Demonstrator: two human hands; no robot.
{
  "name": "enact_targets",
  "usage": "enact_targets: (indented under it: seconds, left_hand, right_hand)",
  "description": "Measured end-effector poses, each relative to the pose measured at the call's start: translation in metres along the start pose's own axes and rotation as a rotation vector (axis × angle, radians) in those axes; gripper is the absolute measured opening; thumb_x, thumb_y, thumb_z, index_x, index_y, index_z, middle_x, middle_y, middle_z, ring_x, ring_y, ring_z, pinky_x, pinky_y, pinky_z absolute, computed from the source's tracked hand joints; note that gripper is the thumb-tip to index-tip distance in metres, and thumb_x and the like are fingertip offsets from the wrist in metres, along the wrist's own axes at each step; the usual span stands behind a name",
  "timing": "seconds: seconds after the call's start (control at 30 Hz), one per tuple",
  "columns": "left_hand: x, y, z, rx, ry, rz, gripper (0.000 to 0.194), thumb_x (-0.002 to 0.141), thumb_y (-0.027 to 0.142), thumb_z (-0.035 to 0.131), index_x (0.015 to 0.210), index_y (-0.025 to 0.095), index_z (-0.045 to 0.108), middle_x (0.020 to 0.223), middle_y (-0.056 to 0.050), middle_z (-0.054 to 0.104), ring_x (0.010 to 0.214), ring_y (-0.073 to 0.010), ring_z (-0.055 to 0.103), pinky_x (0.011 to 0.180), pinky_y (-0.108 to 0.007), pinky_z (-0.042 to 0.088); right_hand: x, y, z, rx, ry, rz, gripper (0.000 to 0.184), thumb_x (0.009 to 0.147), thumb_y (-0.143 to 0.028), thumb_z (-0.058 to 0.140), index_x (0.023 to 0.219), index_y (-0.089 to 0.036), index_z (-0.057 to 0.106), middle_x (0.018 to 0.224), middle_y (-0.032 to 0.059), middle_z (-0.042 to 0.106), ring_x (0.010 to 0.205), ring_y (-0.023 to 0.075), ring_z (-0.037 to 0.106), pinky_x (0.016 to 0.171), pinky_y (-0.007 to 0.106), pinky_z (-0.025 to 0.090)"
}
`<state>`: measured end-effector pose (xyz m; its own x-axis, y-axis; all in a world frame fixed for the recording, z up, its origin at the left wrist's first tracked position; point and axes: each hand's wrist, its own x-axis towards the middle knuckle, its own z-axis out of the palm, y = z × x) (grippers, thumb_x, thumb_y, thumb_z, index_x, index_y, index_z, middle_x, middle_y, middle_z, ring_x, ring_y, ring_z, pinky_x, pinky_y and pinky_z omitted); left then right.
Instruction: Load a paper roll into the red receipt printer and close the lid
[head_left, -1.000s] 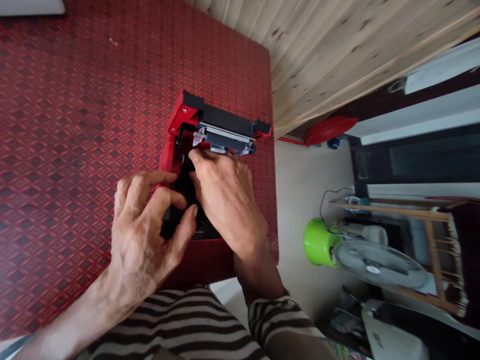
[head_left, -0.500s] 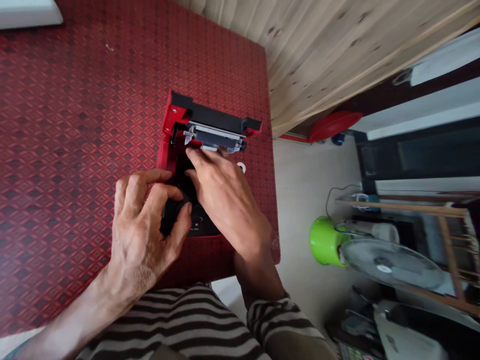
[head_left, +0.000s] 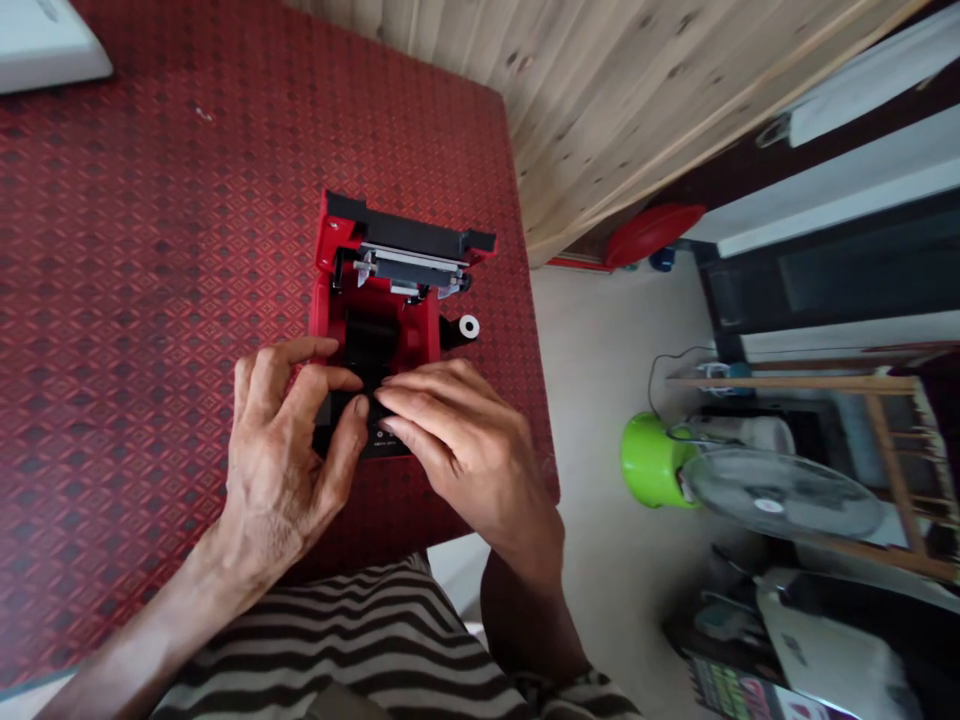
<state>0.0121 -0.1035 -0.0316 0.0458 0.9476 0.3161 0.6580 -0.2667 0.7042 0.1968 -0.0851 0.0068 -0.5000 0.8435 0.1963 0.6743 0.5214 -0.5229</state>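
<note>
Over the opened red-and-black device (head_left: 429,330), the right hand (head_left: 480,435) is now withdrawn, exposing the compartment (head_left: 375,302); its fingers bunch beside the curled left hand (head_left: 274,450), any pinch by either indeterminable.

The left hand (head_left: 277,450) and right hand (head_left: 476,440) cover much of the near part of the red-and-black device (head_left: 429,325), so whether their fingertips grip anything cannot be told, and the white marks (head_left: 385,438) on its near face are too small to read. The picture's edges cut off the pale object (head_left: 49,45) at upper left, the striped shirt (head_left: 360,640) and the printed item (head_left: 742,692) at lower right, whose lettering is blurred. The pale speck (head_left: 203,114) on the patterned red surface (head_left: 187,220) is too tiny to identify.
</note>
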Motion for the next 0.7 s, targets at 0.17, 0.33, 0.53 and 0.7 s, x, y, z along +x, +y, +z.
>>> enact_targets:
  seconds: [0.17,0.33,0.53,0.7]
  left_hand:
    - [0.007,-0.012,-0.022,-0.066,0.025,-0.028,0.015,0.097,0.025,0.063,0.111,0.026,0.067,0.117,-0.007,0.071,0.115,-0.0256,0.067,0.101,-0.045,0.053]
    - [0.025,-0.021,-0.043,0.055,0.107,-0.021,0.019,0.096,0.027,0.066,0.115,0.026,0.069,0.114,-0.004,0.073,0.113,-0.0239,0.067,0.102,-0.044,0.053]
    - [0.030,-0.014,-0.035,0.198,0.076,0.134,0.021,0.091,0.028,0.072,0.111,0.026,0.077,0.122,-0.010,0.070,0.111,-0.0302,0.065,0.098,-0.054,0.054]
    - [0.034,-0.002,-0.018,0.310,-0.074,0.121,0.037,0.092,0.033,0.069,0.129,0.028,0.072,0.151,-0.013,0.054,0.137,-0.0397,0.053,0.112,-0.063,0.044]
  right_hand:
    - [-0.009,-0.009,0.006,-0.072,0.061,0.078,0.021,0.102,-0.017,0.061,0.119,-0.020,0.072,0.118,0.0067,0.077,0.110,0.0191,0.068,0.101,0.041,0.057]
    - [-0.019,-0.010,0.014,-0.131,0.193,0.060,0.021,0.099,-0.014,0.064,0.118,-0.017,0.072,0.119,0.0099,0.078,0.112,0.0219,0.068,0.100,0.043,0.059]
    - [-0.028,-0.003,0.022,-0.153,0.264,0.008,0.025,0.097,-0.010,0.063,0.119,-0.018,0.071,0.120,0.0096,0.079,0.112,0.0225,0.070,0.099,0.042,0.059]
    - [-0.032,0.006,0.024,-0.136,0.310,-0.055,0.026,0.096,-0.012,0.067,0.121,-0.018,0.070,0.119,0.0087,0.080,0.111,0.0219,0.071,0.100,0.041,0.058]
